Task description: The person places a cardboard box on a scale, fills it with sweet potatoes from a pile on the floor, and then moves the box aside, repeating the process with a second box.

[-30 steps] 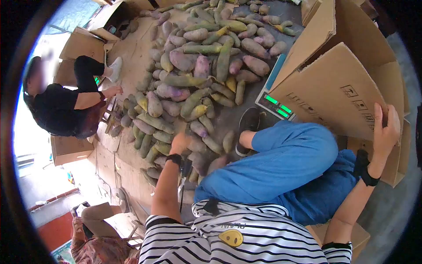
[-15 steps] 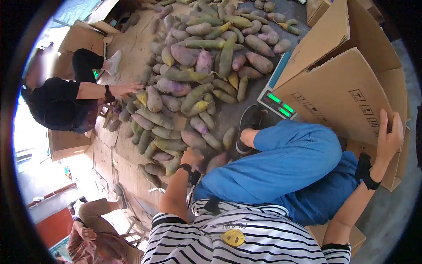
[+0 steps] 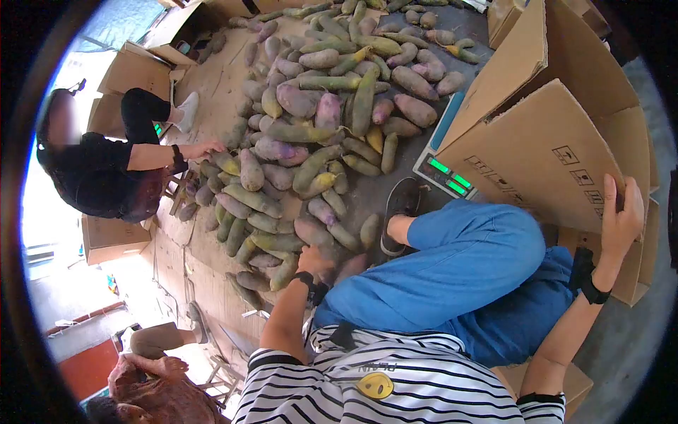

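Note:
My left hand [image 3: 315, 262] is at the near edge of a big heap of radishes, its fingers down among them and partly hidden. Just above it lies a purplish radish [image 3: 312, 231], and a pinkish radish [image 3: 351, 267] is to its right. Whether the fingers close on one does not show. On the right, my right hand [image 3: 623, 215] grips the upper edge of a flap of an open cardboard box [image 3: 522, 152]. The box stands tilted on a scale [image 3: 445, 169] with green lit displays.
My bent knee [image 3: 480, 240] and shoe [image 3: 402, 208] are between the heap and the box. Across the heap, a co-worker's hand [image 3: 205, 150] touches radishes. Another person [image 3: 159, 374] sits at lower left. More cardboard boxes [image 3: 116, 237] stand at the left.
My left hand has shifted slightly among the radishes; my right hand keeps its hold on the flap. The co-worker's hand is drawn back a little, and the lower-left person leans differently.

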{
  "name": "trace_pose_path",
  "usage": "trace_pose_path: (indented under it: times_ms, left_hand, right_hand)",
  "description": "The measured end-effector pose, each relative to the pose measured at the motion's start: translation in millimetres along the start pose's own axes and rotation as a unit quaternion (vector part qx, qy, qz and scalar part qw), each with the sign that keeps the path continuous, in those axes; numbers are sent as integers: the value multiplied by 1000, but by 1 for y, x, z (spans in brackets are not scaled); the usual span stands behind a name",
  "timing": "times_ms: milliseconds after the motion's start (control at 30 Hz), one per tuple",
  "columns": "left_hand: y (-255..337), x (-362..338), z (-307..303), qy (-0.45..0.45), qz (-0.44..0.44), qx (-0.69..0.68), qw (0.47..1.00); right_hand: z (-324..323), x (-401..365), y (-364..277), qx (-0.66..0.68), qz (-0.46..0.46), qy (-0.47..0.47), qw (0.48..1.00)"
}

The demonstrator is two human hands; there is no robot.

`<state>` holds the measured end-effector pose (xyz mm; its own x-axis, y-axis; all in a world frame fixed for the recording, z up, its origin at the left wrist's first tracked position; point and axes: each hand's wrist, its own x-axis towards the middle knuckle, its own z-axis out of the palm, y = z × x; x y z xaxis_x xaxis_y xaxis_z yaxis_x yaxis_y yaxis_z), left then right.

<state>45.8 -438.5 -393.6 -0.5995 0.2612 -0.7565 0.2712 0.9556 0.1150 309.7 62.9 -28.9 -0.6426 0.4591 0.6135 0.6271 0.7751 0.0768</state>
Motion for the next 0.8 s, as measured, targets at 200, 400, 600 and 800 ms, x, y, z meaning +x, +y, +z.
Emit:
trace_pose_path:
  times_ms: [200, 400, 600, 800]
  left_hand:
    - [30, -13, -35, 72, 90, -22, 993]
    - [104, -48, -131, 258, 245, -169, 919]
    - [236, -168, -261, 337, 494, -485, 638]
    - [375, -214, -305, 562, 682, -316, 346]
  right_hand:
    - [0, 0, -3, -18, -23, 32, 999]
    - [-2, 2, -11, -19, -16, 31, 999]
    - [-4, 3, -17, -3, -15, 31, 999]
    - [-6, 3, -17, -12, -15, 18, 1000]
